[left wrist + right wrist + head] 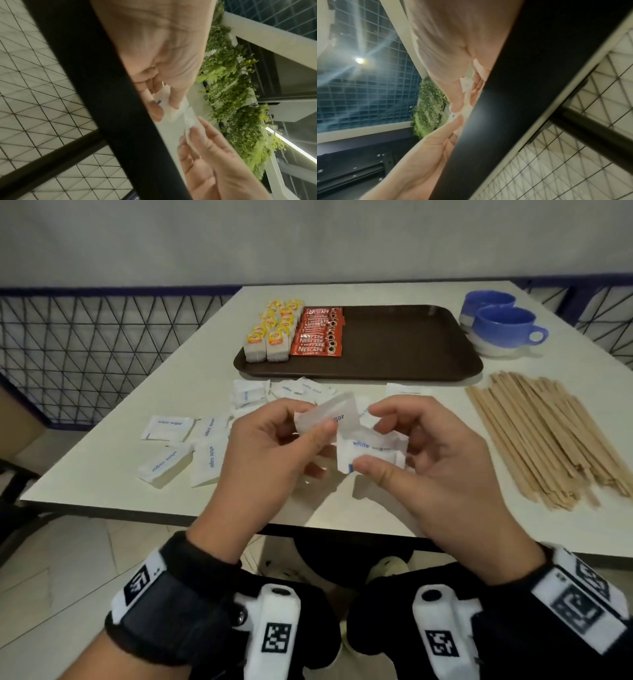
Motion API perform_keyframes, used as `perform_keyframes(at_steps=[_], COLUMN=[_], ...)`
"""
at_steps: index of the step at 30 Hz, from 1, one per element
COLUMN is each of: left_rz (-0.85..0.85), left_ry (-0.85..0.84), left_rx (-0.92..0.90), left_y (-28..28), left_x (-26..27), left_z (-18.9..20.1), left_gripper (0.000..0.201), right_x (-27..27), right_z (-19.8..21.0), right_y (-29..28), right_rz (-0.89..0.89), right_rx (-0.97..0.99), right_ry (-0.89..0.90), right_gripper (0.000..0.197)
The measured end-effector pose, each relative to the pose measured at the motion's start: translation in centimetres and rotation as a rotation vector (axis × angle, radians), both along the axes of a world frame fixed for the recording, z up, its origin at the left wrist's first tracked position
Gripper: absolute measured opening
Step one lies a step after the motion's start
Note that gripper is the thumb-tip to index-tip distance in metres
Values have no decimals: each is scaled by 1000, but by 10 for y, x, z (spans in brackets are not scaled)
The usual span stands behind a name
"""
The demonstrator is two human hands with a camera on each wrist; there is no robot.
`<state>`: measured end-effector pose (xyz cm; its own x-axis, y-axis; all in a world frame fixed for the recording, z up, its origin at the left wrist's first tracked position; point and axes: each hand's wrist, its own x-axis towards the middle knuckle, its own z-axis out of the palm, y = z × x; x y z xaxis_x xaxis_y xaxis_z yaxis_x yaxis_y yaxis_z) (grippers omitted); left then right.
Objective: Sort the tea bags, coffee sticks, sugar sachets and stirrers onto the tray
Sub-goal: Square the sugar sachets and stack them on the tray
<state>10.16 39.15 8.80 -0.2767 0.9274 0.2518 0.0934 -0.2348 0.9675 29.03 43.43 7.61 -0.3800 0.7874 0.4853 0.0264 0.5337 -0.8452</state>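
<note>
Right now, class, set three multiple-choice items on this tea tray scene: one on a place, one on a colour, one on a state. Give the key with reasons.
1. Where do the wooden stirrers lie?
A. On the tray
B. On the table, right of the hands
C. In a cup

2. What colour are the coffee sticks?
A. Red
B. Green
C. Blue

3. What are the hands doing?
A. Resting flat
B. Lifting a cup
C. Holding sugar sachets

Key: B, the stirrers lie off the tray on the table; A, the packets are red; C, the left hand and right hand pinch white sugar sachets.
</note>
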Motion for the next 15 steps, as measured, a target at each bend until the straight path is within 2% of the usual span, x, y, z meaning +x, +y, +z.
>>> perform_keyframes(at_steps=[3, 5, 7, 9, 12, 15], left_rz=[-50, -70, -107, -168, -218, -141], left_ry=[-31, -38, -31, 61, 185, 117], left_rx=[18, -2, -26, -46, -44, -17], left_y=[1, 3, 5, 5, 2, 2], left_x=[-3, -4, -6, -5, -3, -6], left_z=[-6, -8, -7, -8, -9, -13], left_gripper=[18, 37, 46, 40, 18, 17], right_x=[-11, -12, -12, -11, -12, -15], right_z=[-2, -3, -4, -4, -5, -5], right_y=[-4, -2, 1, 1, -2, -2], right_rz=[-51, -93, -114, -121, -131, -98], right_rx=[101, 75, 25, 0, 36, -6], right_ry=[-60, -68, -52, -55, -106, -101], right_gripper=[44, 43, 43, 44, 55, 59])
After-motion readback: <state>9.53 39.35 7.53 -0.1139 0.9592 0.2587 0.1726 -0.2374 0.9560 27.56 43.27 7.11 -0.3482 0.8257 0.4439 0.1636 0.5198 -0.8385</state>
